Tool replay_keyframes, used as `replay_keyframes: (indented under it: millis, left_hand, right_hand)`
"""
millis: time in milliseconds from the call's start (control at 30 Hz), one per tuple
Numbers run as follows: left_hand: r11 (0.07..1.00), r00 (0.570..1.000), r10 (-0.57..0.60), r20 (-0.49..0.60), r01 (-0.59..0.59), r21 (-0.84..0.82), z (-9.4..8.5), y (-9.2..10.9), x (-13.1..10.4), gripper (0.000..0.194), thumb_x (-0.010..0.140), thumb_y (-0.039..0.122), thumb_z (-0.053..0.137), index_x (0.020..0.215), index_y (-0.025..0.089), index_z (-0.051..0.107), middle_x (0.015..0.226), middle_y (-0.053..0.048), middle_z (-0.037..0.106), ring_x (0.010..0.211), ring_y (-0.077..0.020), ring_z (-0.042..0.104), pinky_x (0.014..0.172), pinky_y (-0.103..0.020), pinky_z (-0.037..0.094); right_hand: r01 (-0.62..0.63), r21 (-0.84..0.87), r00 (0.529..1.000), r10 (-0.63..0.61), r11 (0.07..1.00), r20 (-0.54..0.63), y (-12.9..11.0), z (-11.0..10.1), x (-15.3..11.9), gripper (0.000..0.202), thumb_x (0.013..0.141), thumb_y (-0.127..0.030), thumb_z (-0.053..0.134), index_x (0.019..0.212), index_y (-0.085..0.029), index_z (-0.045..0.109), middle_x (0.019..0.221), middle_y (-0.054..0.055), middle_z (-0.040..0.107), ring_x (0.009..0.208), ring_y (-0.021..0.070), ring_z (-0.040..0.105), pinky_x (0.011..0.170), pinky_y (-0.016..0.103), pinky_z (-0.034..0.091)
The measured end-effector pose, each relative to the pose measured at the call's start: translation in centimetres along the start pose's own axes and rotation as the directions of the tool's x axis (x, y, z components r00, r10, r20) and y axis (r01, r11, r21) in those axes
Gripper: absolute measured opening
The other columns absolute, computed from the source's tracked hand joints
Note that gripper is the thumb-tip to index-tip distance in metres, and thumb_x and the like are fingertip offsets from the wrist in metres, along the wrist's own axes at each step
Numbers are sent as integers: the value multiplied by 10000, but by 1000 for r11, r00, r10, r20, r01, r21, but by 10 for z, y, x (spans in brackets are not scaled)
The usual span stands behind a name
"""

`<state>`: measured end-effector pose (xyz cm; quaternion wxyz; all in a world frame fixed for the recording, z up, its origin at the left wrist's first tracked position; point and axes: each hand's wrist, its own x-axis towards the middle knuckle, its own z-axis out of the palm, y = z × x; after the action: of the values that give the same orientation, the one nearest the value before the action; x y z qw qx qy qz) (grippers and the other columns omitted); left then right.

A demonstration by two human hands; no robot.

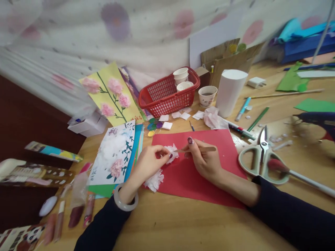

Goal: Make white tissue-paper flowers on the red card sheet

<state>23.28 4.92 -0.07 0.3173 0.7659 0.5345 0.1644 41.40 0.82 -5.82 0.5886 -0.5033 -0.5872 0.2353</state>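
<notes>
A red sheet (199, 181) lies on the wooden table, with a white tissue flower (172, 153) near its upper left. My left hand (151, 162) pinches at that flower with thumb and index finger. In my right hand (205, 160) is a slim wooden stick (208, 149), held between thumb and fingers, its thin tip pointing left at the flower. Another white tissue flower (154, 181) rests at the sheet's left edge, just right of my left wrist. Between the left fingertips only a bit of tissue shows.
Behind the sheet stand a red basket (167, 101) with paper cups, a cup of dark liquid (207, 96) and a white roll (230, 92). Scissors (261, 153) and a brush (300, 174) lie right. Flower pictures (112, 94) and cosmetic tubes (59, 219) are left.
</notes>
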Motion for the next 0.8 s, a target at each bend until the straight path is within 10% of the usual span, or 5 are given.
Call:
replay_keyframes:
  millis: [500, 800]
  left_hand:
    - [989, 987, 146, -71, -144, 30, 4, -22, -2, 149, 824, 209, 588, 932, 204, 690, 944, -46, 722, 873, -191, 663, 813, -329, 511]
    - [916, 997, 80, -19, -66, 396, 9, -54, -30, 875, 725, 437, 779, 1461, 258, 340, 1497, -148, 476, 1381, -344, 429, 1135, -576, 244]
  right_hand:
    - [165, -175, 968, -125, 971, 219, 5, 7, -1, 491, 1032, -356, 315, 695, -170, 620, 576, 24, 604, 506, 114, 548, 526, 221, 357]
    - [241, -266, 945, -164, 933, 282, 3, 8, -1, 454, 1045, -364, 296, 690, -191, 519, 578, 11, 568, 502, 111, 512, 525, 222, 343]
